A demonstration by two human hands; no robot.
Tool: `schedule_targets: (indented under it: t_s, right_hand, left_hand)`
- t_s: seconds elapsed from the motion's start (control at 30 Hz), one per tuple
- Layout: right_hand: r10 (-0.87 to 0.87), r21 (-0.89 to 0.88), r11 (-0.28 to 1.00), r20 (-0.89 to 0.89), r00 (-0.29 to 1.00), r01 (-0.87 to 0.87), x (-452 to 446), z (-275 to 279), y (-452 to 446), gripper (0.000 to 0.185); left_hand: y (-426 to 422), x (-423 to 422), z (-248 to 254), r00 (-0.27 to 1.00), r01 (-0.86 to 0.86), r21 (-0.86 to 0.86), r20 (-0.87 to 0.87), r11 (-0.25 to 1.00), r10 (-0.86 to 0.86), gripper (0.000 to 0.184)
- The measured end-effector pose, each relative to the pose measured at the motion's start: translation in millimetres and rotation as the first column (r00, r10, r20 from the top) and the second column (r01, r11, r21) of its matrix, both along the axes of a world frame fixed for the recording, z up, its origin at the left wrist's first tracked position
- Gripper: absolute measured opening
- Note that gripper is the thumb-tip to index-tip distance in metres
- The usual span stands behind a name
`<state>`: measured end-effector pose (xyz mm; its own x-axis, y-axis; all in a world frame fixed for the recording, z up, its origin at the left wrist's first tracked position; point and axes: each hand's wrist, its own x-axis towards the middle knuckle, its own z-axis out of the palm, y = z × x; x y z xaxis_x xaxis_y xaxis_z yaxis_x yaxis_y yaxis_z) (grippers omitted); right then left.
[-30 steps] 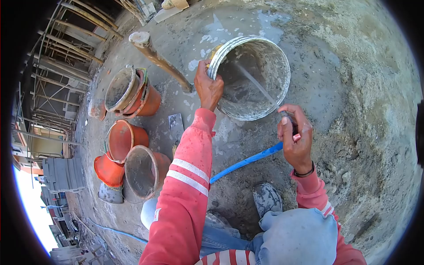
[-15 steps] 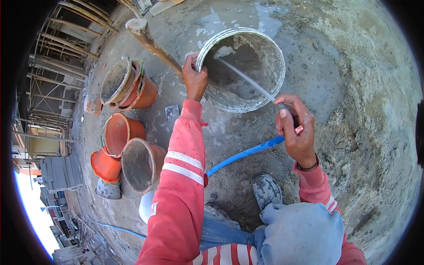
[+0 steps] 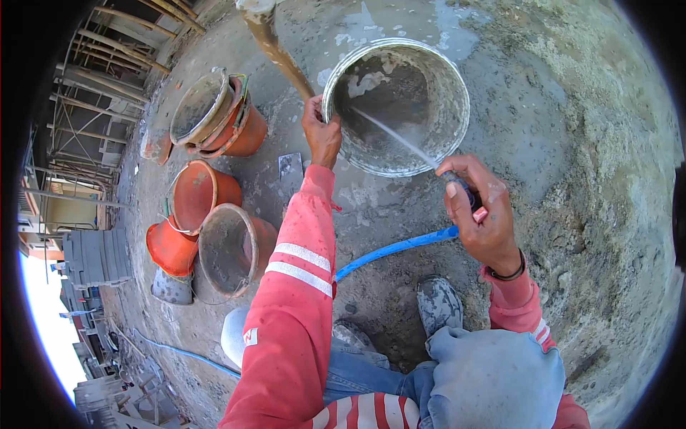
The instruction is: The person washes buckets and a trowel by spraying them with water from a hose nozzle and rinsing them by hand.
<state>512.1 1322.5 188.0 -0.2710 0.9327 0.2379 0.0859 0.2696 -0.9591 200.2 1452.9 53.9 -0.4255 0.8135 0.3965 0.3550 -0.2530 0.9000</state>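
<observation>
My left hand [image 3: 323, 134] grips the left rim of a large, cement-smeared bucket [image 3: 457, 107], whose open mouth faces me. In my right hand [image 3: 480, 207], fingers closed, is the dark nozzle [image 3: 457, 182] of a blue hose [image 3: 396, 247], close to the bucket's lower right rim. A thin jet of water [image 3: 396, 136] runs from the nozzle into the bucket and strikes the inside near its left wall. Grey residue coats the inner wall, and a paler patch shows at the upper left inside.
Left of my arm are stacked buckets [image 3: 246, 132], an orange bucket [image 3: 193, 196], a grey-lined bucket [image 3: 229, 250] and a tipped orange one [image 3: 170, 247]. A wooden post [image 3: 279, 53] rises beyond my left hand. A small flat plate [image 3: 290, 171] lies on the rough, wet ground.
The bucket has turned so that more of its inside shows, and a pale patch has appeared there. The water jet lands further left inside it. Both hands keep their holds.
</observation>
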Motion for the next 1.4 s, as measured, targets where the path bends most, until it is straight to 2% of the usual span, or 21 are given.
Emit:
schedule_targets:
  t_s: [0.07, 0.13, 0.27, 0.33, 0.47, 0.57, 0.67, 0.77, 0.87, 0.93, 1.03, 1.13, 1.27, 1.33, 1.4]
  right_hand:
    - [0.025, -0.01, 1.0, 0.025, 0.999, -0.025, 0, 1, -2, 0.014]
    - [-0.082, -0.04, 0.996, -0.016, 0.996, 0.082, 0, 2, -6, 0.015]
    - [-0.063, 0.018, 0.998, -0.042, 0.997, 0.064, 2, 2, -7, 0.015]
    - [-0.017, 0.056, 0.998, 0.019, 1.0, 0.016, 3, 2, -7, 0.015]
    - [-0.019, -0.011, 1.0, -0.006, 1.0, 0.019, 2, 4, -9, 0.015]
    - [0.022, 0.07, 0.997, 0.016, 1.0, -0.023, 4, 1, -8, 0.015]
    - [-0.045, 0.021, 0.999, -0.056, 0.997, 0.046, 4, 1, -9, 0.015]
    - [-0.031, 0.055, 0.998, -0.052, 0.998, 0.034, 6, 2, -8, 0.015]
    - [-0.069, 0.104, 0.992, -0.084, 0.994, 0.077, 4, -1, -8, 0.015]
    - [-0.141, 0.092, 0.983, -0.165, 0.976, 0.158, 3, -3, -5, 0.016]
    - [-0.118, 0.07, 0.99, -0.073, 0.99, 0.123, 1, 1, -4, 0.016]
    - [-0.168, 0.082, 0.981, -0.113, 0.979, 0.178, -2, -1, -3, 0.016]
    - [-0.092, -0.012, 0.996, -0.019, 0.996, 0.092, 2, 5, -6, 0.016]
    - [-0.093, 0.096, 0.991, -0.048, 0.995, 0.097, -2, 3, -8, 0.016]
    - [-0.05, 0.123, 0.991, -0.073, 0.996, 0.058, -1, 3, -9, 0.016]
  left_hand:
    - [2, 0, -1, 1.0, -0.009, -0.004, -0.003, 1.0, 0.009, 0.034]
    - [-1, 1, 2, 1.0, -0.018, -0.015, 0.006, 1.0, 0.018, 0.034]
    - [-3, 0, 0, 1.0, -0.011, -0.054, -0.004, 0.998, 0.011, 0.039]
    - [-6, 2, 3, 1.0, -0.017, -0.062, -0.012, 0.998, 0.016, 0.04]
    - [-7, 2, 2, 0.999, -0.019, -0.07, -0.041, 0.997, 0.016, 0.04]
    - [-8, 3, 2, 0.999, -0.026, -0.08, -0.039, 0.996, 0.023, 0.041]
    - [-5, 5, -1, 0.999, -0.047, 0.012, -0.006, 0.999, 0.047, 0.033]
    - [-4, 4, -3, 0.999, -0.037, 0.021, -0.002, 0.999, 0.037, 0.033]
    - [-4, 3, -3, 1.0, -0.027, 0.02, -0.007, 0.999, 0.027, 0.034]
    - [-7, 4, -1, 0.999, -0.027, 0.023, -0.019, 0.999, 0.027, 0.034]
    - [-8, 6, 1, 0.999, -0.035, 0.026, -0.036, 0.999, 0.036, 0.033]
    - [-6, 5, -2, 0.998, -0.05, 0.022, -0.043, 0.999, 0.051, 0.03]
    - [-5, 5, -4, 0.998, -0.059, 0.028, 0.001, 0.998, 0.059, 0.023]
    - [-5, 6, -3, 0.997, -0.071, 0.012, -0.003, 0.997, 0.071, 0.022]
    - [-6, 5, -4, 0.996, -0.085, -0.008, -0.01, 0.996, 0.085, 0.023]
